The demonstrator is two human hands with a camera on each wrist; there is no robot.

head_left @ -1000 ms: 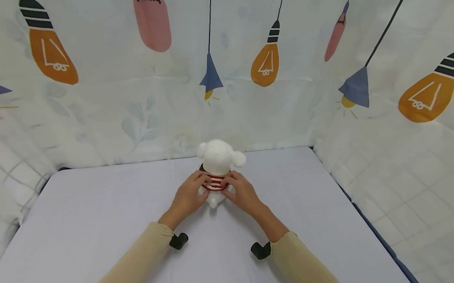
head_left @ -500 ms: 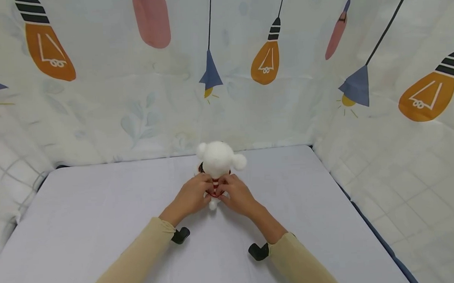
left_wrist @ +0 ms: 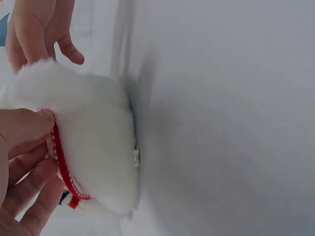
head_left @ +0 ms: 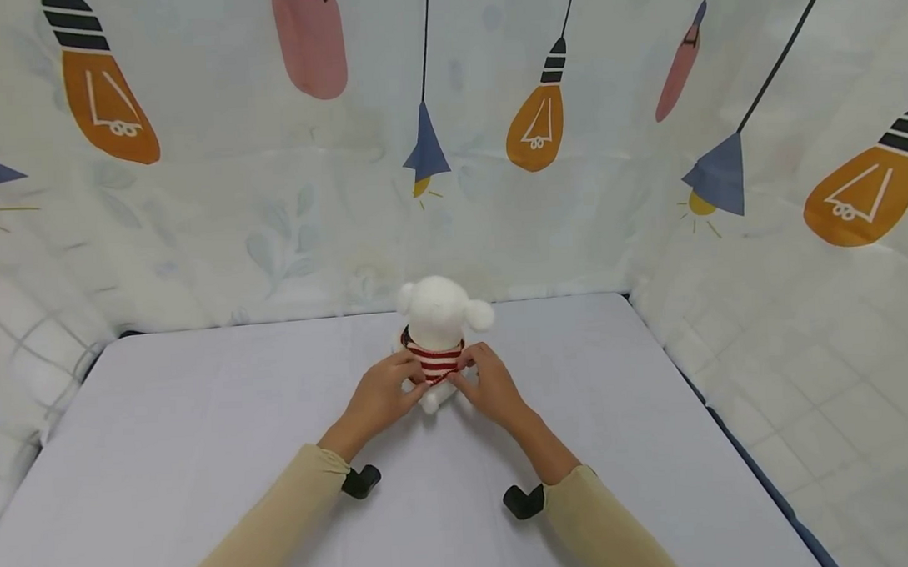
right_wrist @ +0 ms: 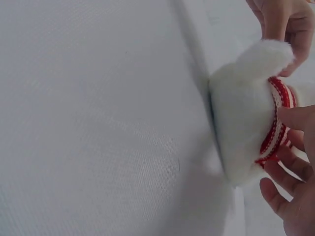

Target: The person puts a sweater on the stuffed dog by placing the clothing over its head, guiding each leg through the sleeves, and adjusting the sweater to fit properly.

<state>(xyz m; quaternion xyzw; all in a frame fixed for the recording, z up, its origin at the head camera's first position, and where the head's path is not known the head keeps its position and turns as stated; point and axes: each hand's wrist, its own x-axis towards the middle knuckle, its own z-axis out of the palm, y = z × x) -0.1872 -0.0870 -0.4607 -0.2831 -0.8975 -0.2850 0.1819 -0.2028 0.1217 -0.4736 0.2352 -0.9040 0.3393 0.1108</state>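
Note:
A white plush toy [head_left: 435, 305] sits upright near the far edge of the table, its back and small round tail facing me. It wears a red-and-white striped knitted sweater [head_left: 436, 363]. My left hand [head_left: 380, 399] pinches the sweater's lower hem at the left side, with the thumb on the red edge in the left wrist view. At the right side, my right hand [head_left: 491, 389] holds the hem between thumb and fingers. White fur [left_wrist: 98, 147] shows below the hem, with a small tag [left_wrist: 136, 158] near the table. The toy's front is hidden in the head view.
A white cloth covers the table [head_left: 226, 425]. Behind it hangs a pale curtain [head_left: 331, 213] printed with bulbs and lamps, continuing along both sides. Black wrist mounts [head_left: 362, 482] stick out beside the beige sleeves [head_left: 270, 523].
Half a second ago my hands were close together over the toy's lower back. Now they have spread to its sides, and more of the striped sweater's back shows between them.

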